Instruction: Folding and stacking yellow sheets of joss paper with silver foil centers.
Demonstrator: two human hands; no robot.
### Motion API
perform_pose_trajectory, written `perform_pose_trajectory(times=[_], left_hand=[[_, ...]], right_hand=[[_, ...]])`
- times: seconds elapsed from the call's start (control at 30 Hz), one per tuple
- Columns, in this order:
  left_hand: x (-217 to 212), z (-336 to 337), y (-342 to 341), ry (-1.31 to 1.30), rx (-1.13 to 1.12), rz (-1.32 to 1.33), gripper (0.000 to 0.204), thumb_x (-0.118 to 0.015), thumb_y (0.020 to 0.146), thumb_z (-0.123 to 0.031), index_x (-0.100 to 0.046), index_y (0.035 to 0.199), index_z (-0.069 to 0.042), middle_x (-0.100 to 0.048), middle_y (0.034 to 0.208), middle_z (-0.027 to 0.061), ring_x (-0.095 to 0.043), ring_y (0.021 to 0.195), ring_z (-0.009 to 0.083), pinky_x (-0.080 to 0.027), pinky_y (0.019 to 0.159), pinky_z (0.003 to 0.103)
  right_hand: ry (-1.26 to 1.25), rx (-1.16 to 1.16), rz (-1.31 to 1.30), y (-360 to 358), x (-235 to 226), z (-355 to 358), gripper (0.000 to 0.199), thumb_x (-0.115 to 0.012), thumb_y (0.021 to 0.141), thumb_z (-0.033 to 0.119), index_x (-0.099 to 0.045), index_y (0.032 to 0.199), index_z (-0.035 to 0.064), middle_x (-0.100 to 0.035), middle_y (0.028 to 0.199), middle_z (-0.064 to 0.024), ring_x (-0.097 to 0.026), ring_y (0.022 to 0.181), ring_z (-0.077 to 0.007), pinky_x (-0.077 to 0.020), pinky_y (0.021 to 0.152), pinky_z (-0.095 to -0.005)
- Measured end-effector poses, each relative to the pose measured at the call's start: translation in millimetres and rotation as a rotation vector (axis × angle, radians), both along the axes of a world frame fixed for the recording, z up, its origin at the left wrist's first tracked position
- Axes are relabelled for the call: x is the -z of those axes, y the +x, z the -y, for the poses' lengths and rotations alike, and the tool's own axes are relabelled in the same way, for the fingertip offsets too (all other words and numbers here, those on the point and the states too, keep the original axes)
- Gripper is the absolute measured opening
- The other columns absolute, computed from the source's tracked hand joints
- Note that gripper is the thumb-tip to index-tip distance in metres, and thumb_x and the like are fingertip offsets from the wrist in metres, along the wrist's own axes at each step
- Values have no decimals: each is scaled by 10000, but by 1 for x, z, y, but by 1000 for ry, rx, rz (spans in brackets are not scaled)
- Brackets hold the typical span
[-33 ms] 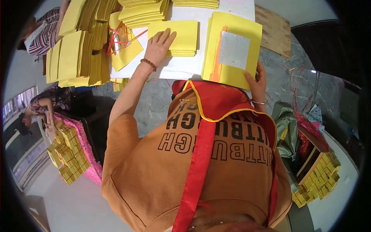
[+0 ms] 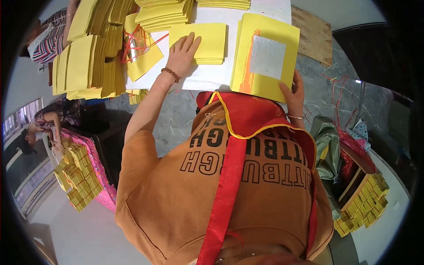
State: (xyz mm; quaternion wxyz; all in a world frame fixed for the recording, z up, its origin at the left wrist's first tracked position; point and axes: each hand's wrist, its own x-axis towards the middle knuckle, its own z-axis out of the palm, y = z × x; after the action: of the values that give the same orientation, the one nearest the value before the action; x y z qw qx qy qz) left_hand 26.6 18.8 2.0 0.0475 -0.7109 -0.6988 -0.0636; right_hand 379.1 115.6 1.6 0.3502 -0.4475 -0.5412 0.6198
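Observation:
My left hand [image 2: 182, 55] lies palm down, fingers stretched out, on a small stack of yellow paper [image 2: 212, 39] on the white table. At the near right of the table, my right hand [image 2: 295, 93] grips the corner of a larger stack of yellow paper [image 2: 240, 53], thumb on top and fingers along its side. On this stack's top sheet are a silver square [image 2: 267, 56] and an orange streak [image 2: 247, 73] down the square's left side. The right fingertips are partly hidden by the stack.
Tall yellow paper stacks [image 2: 84, 57] crowd the table's left. Red strings [image 2: 138, 44] lie over a loose yellow sheet [image 2: 145, 66]. More stacks [image 2: 163, 15] line the far side. Two people [image 2: 53, 35] are at the left. Tied yellow bundles [image 2: 364, 203] are piled at the right.

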Motion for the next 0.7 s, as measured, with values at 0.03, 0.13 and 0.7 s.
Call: perform_pose_trajectory(times=[0.03,0.13,0.7], left_hand=[[4,2,4,8,-49,11,647,-543,712,-64,-352,1330,-102,-347,1359,126,-358,1212,287,-304,979,423],[9,5,5,-49,-52,9,713,-546,704,-77,-276,1364,-78,-263,1402,161,-296,1252,313,-247,1015,453],[-59,-8,33,-75,62,38,745,-646,717,-259,-293,1361,-134,-282,1392,159,-264,1267,353,-224,1021,485]], right_hand=[[-20,5,-17,-1,-1,0,648,-670,765,139,-336,1306,15,-470,1220,-136,-495,1071,-213,-414,894,-331],[-13,10,8,-1,-2,1,640,-662,771,137,-334,1308,20,-472,1213,-139,-492,1072,-209,-417,890,-322],[324,-23,187,10,12,-3,271,-574,833,169,-601,1088,83,-392,1289,-127,-365,1208,-244,-320,973,-337]])
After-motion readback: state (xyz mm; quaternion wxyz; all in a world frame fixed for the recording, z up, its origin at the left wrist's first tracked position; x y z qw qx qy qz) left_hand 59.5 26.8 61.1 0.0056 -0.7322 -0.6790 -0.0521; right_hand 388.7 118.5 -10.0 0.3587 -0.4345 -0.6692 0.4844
